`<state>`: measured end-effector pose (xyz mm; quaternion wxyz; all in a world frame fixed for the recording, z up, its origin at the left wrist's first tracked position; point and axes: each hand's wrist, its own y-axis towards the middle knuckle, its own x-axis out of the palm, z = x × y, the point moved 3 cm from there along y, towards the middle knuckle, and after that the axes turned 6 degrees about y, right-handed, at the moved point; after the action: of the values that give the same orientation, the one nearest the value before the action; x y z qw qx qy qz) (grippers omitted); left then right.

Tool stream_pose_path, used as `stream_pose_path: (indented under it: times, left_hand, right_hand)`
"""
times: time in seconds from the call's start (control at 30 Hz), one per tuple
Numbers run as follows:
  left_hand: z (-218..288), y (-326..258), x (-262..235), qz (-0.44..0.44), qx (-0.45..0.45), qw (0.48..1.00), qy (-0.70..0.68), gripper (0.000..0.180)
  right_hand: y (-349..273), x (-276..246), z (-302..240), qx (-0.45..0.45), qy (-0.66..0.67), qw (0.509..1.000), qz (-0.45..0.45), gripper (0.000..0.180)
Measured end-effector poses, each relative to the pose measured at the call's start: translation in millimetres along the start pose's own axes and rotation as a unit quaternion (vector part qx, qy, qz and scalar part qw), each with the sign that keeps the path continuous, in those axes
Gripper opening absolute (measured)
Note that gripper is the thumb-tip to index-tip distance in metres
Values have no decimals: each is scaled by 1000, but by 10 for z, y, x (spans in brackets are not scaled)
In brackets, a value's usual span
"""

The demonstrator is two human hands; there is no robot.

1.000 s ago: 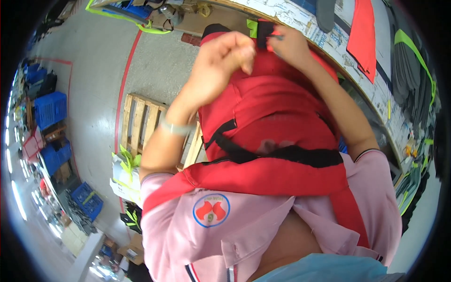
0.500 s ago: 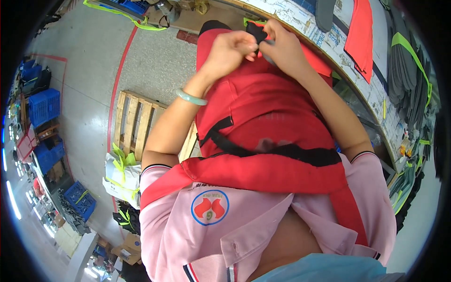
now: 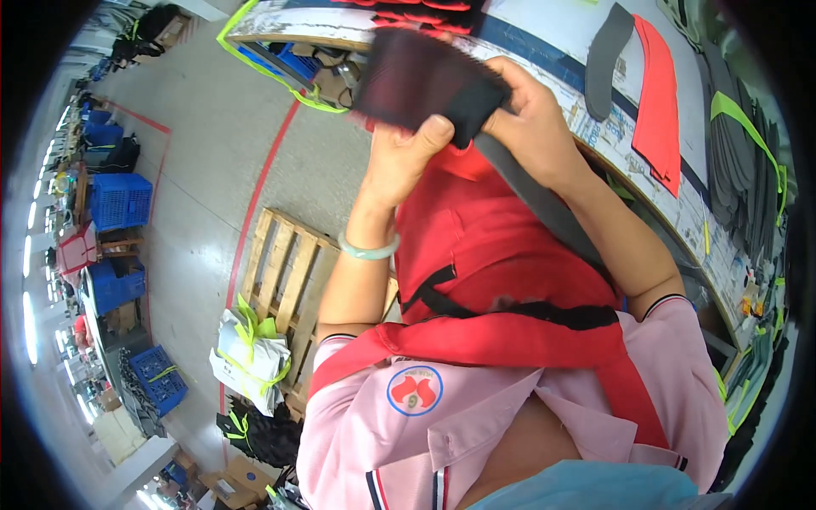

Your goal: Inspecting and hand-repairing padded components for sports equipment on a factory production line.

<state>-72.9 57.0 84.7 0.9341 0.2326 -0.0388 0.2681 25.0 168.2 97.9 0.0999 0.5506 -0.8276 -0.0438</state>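
A dark piece of fabric (image 3: 425, 85), blackish with a maroon sheen and blurred by motion, is stretched between my hands above the far end of my lap. My left hand (image 3: 401, 161) grips its near edge, thumb on top and the fingers hidden beneath. At the cloth's right corner, my right hand (image 3: 537, 123) pinches it between thumb and fingers. From under the right hand a long dark-grey fabric strip (image 3: 544, 200) trails across my red apron (image 3: 501, 251). Red fabric (image 3: 463, 166) shows just below the dark piece.
On the worktable (image 3: 561, 51) at the right lie a grey strip (image 3: 608, 72) and a red strip (image 3: 656, 110). Red and black pieces (image 3: 425, 15) are stacked at its far end. Grey strips (image 3: 739, 170) hang beyond. A wooden pallet (image 3: 285, 272) and white bundle (image 3: 251, 357) sit at left.
My hands were close together over a small black bit; now they hold a larger dark cloth spread between them. The grey strip now lies across my lap. The whole view has shifted.
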Motion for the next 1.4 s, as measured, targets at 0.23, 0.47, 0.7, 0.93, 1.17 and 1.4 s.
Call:
stream_pose_path:
  times: [0.23, 0.47, 0.7, 0.93, 1.17, 1.4]
  left_hand:
    - [-598, 71, 215, 106, -133, 861, -479, 45]
    - [-1560, -287, -15, 252, -262, 791, -491, 18]
    - [-1984, -438, -72, 255, -306, 751, -527, 24]
    - [-2116, -427, -13, 239, -319, 767, -503, 42]
    - [-2197, -477, 142, 272, -386, 784, -404, 43]
    - [-2329, -549, -48, 275, -357, 767, -457, 22]
  right_hand:
    - [148, -135, 413, -152, -257, 936, 184, 54]
    - [-232, -240, 1079, -111, -482, 868, 47, 65]
    - [-544, -264, 1383, -95, -552, 808, -185, 71]
    - [-521, -325, 1481, 7, -478, 861, -174, 71]
    - [-206, -295, 1711, 165, -518, 818, -188, 67]
    - [-257, -192, 1613, 191, -479, 821, -248, 65]
